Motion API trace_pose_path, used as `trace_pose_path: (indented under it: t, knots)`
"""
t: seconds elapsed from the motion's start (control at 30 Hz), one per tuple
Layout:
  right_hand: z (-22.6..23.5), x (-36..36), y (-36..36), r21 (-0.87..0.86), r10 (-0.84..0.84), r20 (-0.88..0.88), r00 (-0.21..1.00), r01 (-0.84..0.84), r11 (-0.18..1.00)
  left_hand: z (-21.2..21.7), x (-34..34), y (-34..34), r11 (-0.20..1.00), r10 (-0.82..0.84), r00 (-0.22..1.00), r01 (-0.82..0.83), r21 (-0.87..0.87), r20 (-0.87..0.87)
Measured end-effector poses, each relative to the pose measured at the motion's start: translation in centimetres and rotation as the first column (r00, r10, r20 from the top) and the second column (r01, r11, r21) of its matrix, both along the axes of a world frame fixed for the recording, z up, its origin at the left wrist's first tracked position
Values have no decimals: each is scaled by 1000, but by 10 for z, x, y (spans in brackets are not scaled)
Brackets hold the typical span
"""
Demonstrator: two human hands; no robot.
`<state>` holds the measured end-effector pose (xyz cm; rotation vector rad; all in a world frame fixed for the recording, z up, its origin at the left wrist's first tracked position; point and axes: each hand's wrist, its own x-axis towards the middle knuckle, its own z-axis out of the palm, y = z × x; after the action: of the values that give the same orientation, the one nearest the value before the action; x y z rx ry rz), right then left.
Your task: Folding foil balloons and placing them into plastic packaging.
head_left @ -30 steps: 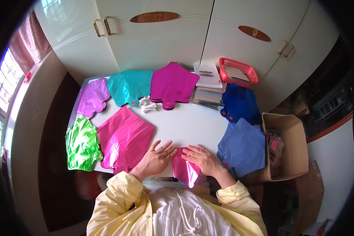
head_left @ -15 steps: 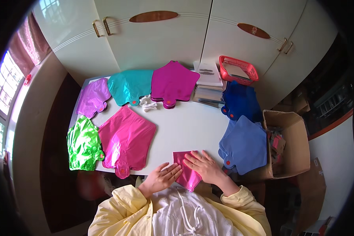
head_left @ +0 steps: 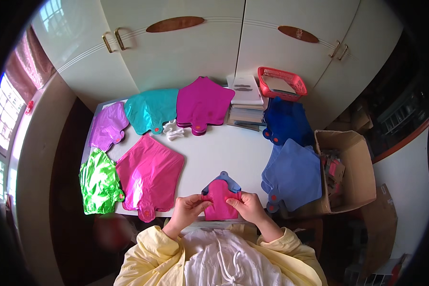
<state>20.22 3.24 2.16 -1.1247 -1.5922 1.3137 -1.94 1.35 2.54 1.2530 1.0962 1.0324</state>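
Near the table's front edge, my left hand (head_left: 186,212) and my right hand (head_left: 250,208) grip opposite sides of a folded pink foil balloon (head_left: 218,200), thumbs on top and fingers mostly hidden beneath. Its upper end is a rounded flap. Behind that, a blue foil layer (head_left: 229,182) with a rounded tab sticks out at the far side; whether it is a separate balloon I cannot tell. Left of my hands lies a larger flat pink foil balloon (head_left: 152,174). To the right is a stack of flat periwinkle-blue balloons (head_left: 295,174).
Along the back of the white table (head_left: 229,148) lie lilac (head_left: 108,125), teal (head_left: 150,107) and magenta (head_left: 204,102) balloons, a white ribbon bundle (head_left: 173,131), a stack of cards (head_left: 247,112) and a red basket (head_left: 283,74). Green balloons (head_left: 99,183) lie left; navy balloons (head_left: 288,119) and a cardboard box (head_left: 352,167) stand right.
My hands have gone from pressing flat on the pink balloon to gripping its two sides. It is turned, its rounded end now pointing away from me, and blue foil shows behind it.
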Motion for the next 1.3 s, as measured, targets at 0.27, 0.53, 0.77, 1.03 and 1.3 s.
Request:
trace_pose_path:
  t: [0.27,0.53,0.77,1.03,1.3]
  knots:
    - [3,12,-1,-414,-71,-527,847,-183,892,-10,-4,1,999,32,998,-29,-43,63]
    - [-8,-2,-2,-175,-205,-171,964,175,969,-13,-2,-3,998,61,998,-62,29,15]
    - [-13,-10,-7,10,-278,-284,918,293,956,-13,0,-2,997,73,997,-73,-1,40]
    - [-2,-9,-7,-45,-277,-173,945,274,961,-16,-2,-2,996,35,991,-24,-81,131]
    - [-1,-13,-6,-75,-316,-225,922,307,949,-18,-10,3,976,44,887,60,-209,460]
